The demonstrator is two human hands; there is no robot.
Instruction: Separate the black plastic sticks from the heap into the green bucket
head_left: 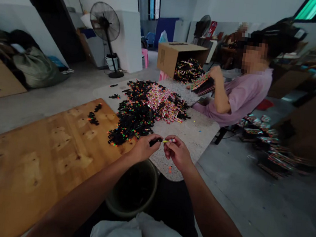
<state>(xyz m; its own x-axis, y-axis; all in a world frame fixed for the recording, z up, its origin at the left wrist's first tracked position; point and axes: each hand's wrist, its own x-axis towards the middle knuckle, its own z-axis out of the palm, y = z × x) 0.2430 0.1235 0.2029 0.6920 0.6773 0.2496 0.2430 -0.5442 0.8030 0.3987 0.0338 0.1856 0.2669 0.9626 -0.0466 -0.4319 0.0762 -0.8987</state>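
My left hand (144,147) pinches a small black plastic piece (156,141). The fingers of my right hand (181,153) grip a short, slim stick (169,140) with pink, white and yellow colouring. The two parts meet end to end; whether they are joined I cannot tell. Just beyond my hands lies a heap of black pieces (135,116) with orange and green tips. Pink-and-yellow sticks (165,102) are piled against its right side. Below my left forearm, a round dark bucket (155,183) stands by my legs, its contents too dark to make out.
A wooden board (42,158) adjoins the speckled grey tabletop (195,138). Across the table a person in a pink shirt (250,87) handles a bundle of strips beside a tipped cardboard box (167,58). A standing fan (106,25) and wrapped bundles (279,159) are farther off.
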